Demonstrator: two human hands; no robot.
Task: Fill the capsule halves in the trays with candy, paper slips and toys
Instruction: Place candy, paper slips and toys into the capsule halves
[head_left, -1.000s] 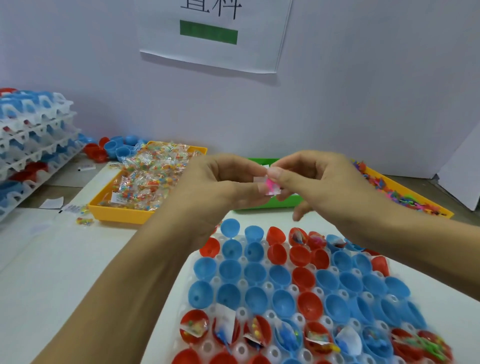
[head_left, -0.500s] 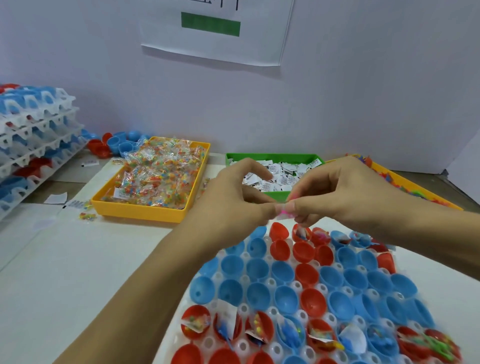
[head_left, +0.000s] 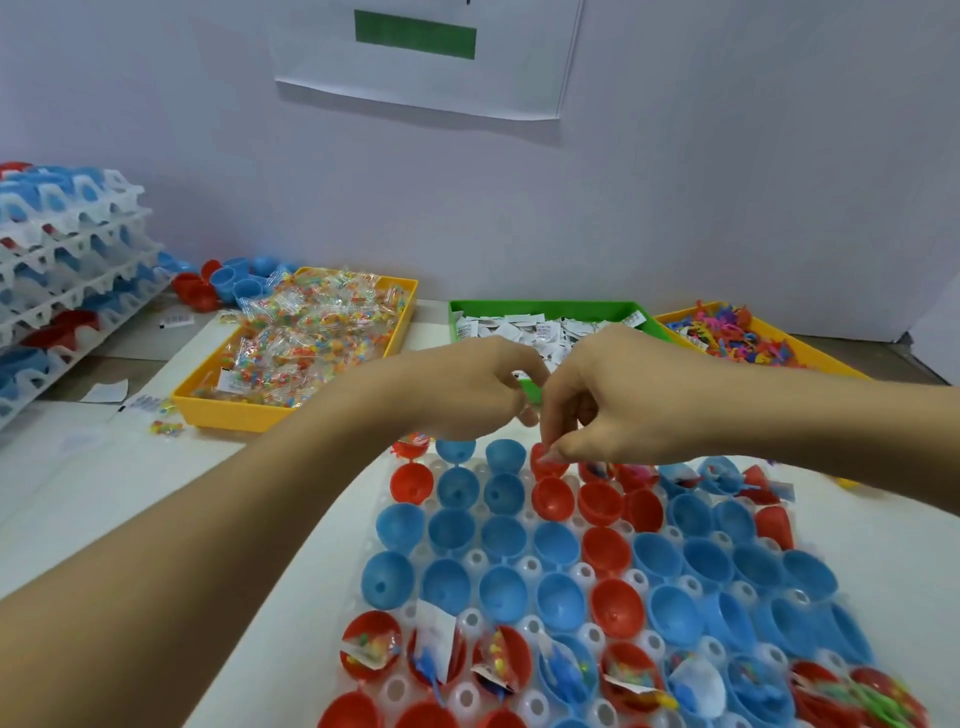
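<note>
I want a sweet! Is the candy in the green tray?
No, the green tray holds white paper slips; the candy packets are in the yellow tray left of it.

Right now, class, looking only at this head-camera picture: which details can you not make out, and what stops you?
- Whatever the right hand pinches: its own fingers hide it.
- The left hand fingertips: tucked behind the right hand.
- The wall sign: its top is cut off by the upper edge.
- Print on the paper slips: too small.
- The nearest capsule halves: cut off by the bottom edge, blurred at right.
</note>
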